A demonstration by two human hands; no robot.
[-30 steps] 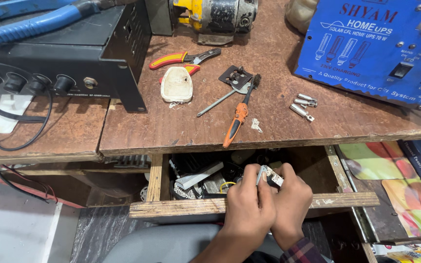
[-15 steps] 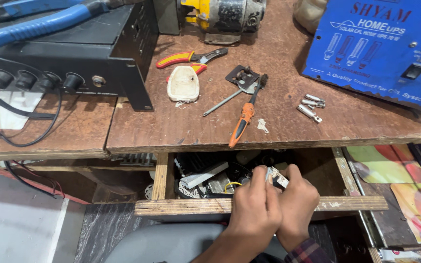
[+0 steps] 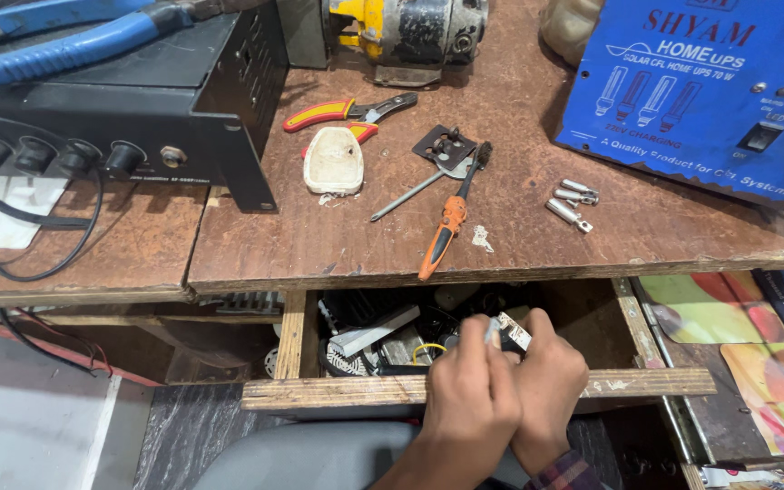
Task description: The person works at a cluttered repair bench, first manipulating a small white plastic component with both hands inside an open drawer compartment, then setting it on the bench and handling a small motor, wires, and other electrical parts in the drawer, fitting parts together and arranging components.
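Note:
Both my hands are together over an open wooden drawer (image 3: 392, 390) under the workbench. My left hand (image 3: 469, 399) is closed around a thin metal tool whose tip sticks up near my knuckles. My right hand (image 3: 548, 386) grips a small white-and-metal part (image 3: 514, 330) that shows just above my fingers. The two hands touch each other. The drawer below them holds several dark parts, a grey bar (image 3: 374, 331) and a yellow wire loop (image 3: 428, 348). What exactly the small part is cannot be made out.
On the brown bench lie an orange-handled screwdriver (image 3: 445, 231), a white plug (image 3: 335, 161), red-handled pliers (image 3: 342, 112), a metal bracket (image 3: 447, 145) and small silver connectors (image 3: 571, 204). A black amplifier box (image 3: 129, 86) stands at left, a blue power unit (image 3: 700, 91) at right.
My hands have stayed over the drawer and shifted slightly to the right. The objects on the bench have not moved.

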